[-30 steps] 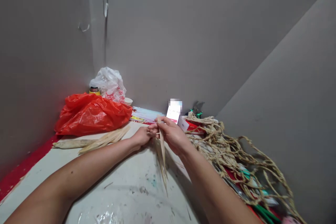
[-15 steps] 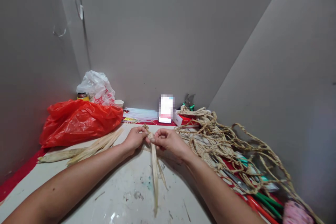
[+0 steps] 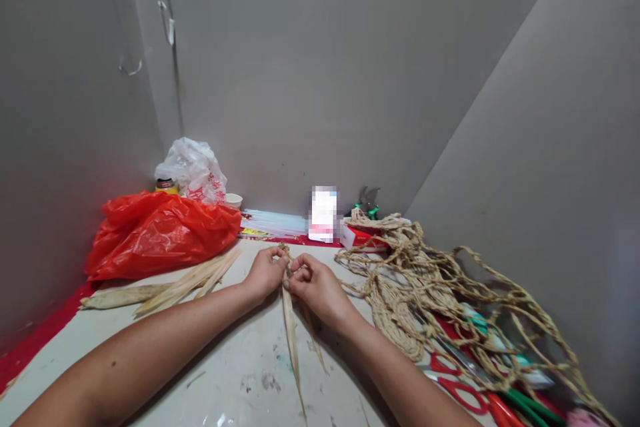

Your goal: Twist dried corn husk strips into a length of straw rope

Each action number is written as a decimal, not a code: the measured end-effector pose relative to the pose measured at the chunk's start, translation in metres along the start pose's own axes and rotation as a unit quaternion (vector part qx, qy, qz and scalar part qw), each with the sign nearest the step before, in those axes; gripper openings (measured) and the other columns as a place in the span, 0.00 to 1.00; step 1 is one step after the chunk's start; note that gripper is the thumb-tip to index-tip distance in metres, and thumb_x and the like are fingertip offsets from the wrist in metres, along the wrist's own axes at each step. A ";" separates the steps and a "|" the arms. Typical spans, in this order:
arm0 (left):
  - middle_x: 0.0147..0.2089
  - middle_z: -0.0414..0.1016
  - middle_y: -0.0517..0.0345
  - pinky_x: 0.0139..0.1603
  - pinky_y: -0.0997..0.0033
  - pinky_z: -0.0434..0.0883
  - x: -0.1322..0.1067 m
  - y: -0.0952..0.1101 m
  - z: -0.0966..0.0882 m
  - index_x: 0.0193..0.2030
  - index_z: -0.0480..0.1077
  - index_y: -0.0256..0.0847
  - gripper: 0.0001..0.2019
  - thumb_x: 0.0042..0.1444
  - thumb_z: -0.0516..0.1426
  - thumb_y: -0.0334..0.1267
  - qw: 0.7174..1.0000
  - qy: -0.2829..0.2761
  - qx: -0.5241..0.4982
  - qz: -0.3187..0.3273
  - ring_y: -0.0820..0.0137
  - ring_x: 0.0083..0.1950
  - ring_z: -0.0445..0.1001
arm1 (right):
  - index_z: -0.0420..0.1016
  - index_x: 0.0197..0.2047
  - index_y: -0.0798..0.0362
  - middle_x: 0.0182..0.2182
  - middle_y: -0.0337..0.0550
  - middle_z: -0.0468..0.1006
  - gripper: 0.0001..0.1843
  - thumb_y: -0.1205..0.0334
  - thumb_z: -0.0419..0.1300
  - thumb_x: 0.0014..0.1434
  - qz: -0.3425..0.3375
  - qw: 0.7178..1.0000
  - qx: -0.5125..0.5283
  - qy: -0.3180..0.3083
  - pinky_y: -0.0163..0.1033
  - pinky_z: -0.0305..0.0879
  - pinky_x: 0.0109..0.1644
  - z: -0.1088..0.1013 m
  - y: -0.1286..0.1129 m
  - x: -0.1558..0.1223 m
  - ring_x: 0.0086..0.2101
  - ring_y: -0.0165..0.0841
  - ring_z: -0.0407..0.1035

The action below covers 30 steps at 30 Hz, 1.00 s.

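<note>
**Straw-pale strips, pinched near the top by both hands**

Straw-pale leaf strips (image 3: 291,333) trail from your fingers back toward you across the spattered table (image 3: 240,373), their tips lying loose below your wrists. Red scissors (image 3: 460,390) lie off to the right of your right forearm.

Your left hand (image 3: 265,273) and right hand (image 3: 313,285) meet knuckle to knuckle. Both are curled nearly closed, thumbs and fingertips pinching the strips just under their upper end. A short twisted bit pokes out beyond your fingertips.

The strips look very light, thin and dry. They seem limp enough to bend along their length, likely to split along the grain or crack if folded sharply, and not slippery. The best hold seems to be where you have it, close to the twist, with a firm pinch and no hard pull.

More loose leaves (image 3: 165,283) lie left of your left hand, and a heap of plaited rope (image 3: 400,280) lies right of your right hand. Farther off, past your left hand, sits a red bag (image 3: 160,230).
</note>
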<state>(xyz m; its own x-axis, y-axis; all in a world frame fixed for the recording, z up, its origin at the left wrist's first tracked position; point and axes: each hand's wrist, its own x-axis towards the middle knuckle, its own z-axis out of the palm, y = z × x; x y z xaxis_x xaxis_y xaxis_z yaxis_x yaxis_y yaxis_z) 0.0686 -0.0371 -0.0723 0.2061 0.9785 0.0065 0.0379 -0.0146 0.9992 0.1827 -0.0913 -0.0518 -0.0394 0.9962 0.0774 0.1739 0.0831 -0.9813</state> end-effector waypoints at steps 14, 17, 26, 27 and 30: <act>0.16 0.59 0.69 0.20 0.79 0.54 -0.002 0.000 0.001 0.27 0.62 0.39 0.05 0.53 0.53 0.35 1.000 0.003 0.002 0.015 0.78 0.17 0.57 | 0.65 0.21 0.54 0.13 0.36 0.70 0.10 0.58 0.60 0.46 0.091 0.995 -0.010 0.028 0.27 0.51 0.14 0.007 0.000 -0.002 0.12 0.24 0.59; 0.18 0.60 0.68 0.22 0.79 0.56 -0.001 -0.001 0.001 0.27 0.63 0.39 0.05 0.52 0.53 0.35 1.000 0.009 -0.001 0.027 0.79 0.18 0.57 | 0.64 0.21 0.53 0.12 0.35 0.68 0.09 0.58 0.59 0.46 0.056 0.997 -0.030 0.038 0.28 0.51 0.15 0.009 0.003 -0.001 0.12 0.25 0.58; 0.19 0.62 0.66 0.26 0.78 0.61 0.001 -0.002 0.002 0.27 0.62 0.38 0.04 0.51 0.53 0.34 0.999 0.001 -0.009 0.044 0.77 0.21 0.61 | 0.63 0.20 0.53 0.15 0.36 0.65 0.08 0.62 0.53 0.48 -0.057 0.978 -0.182 0.080 0.32 0.52 0.22 0.013 0.007 0.000 0.18 0.27 0.58; 0.19 0.62 0.66 0.26 0.78 0.61 0.001 -0.003 0.002 0.27 0.62 0.38 0.04 0.50 0.54 0.34 0.999 -0.003 -0.015 0.041 0.77 0.21 0.61 | 0.63 0.19 0.53 0.15 0.36 0.65 0.08 0.62 0.53 0.48 -0.070 0.973 -0.201 0.088 0.32 0.52 0.23 0.013 0.007 0.000 0.18 0.28 0.57; 0.18 0.62 0.66 0.26 0.77 0.61 0.000 -0.004 0.002 0.27 0.62 0.38 0.04 0.49 0.55 0.35 0.999 -0.011 -0.032 0.031 0.76 0.21 0.62 | 0.62 0.19 0.53 0.15 0.35 0.64 0.08 0.63 0.52 0.47 -0.086 0.963 -0.231 0.106 0.32 0.51 0.24 0.016 0.007 0.001 0.19 0.27 0.57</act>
<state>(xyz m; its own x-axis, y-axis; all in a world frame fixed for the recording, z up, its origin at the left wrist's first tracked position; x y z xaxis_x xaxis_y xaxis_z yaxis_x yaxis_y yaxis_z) 0.0702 -0.0372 -0.0764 0.2284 0.9711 0.0692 -0.0381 -0.0621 0.9973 0.1682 -0.0905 -0.0616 0.0862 0.9457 0.3133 0.6037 0.2006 -0.7716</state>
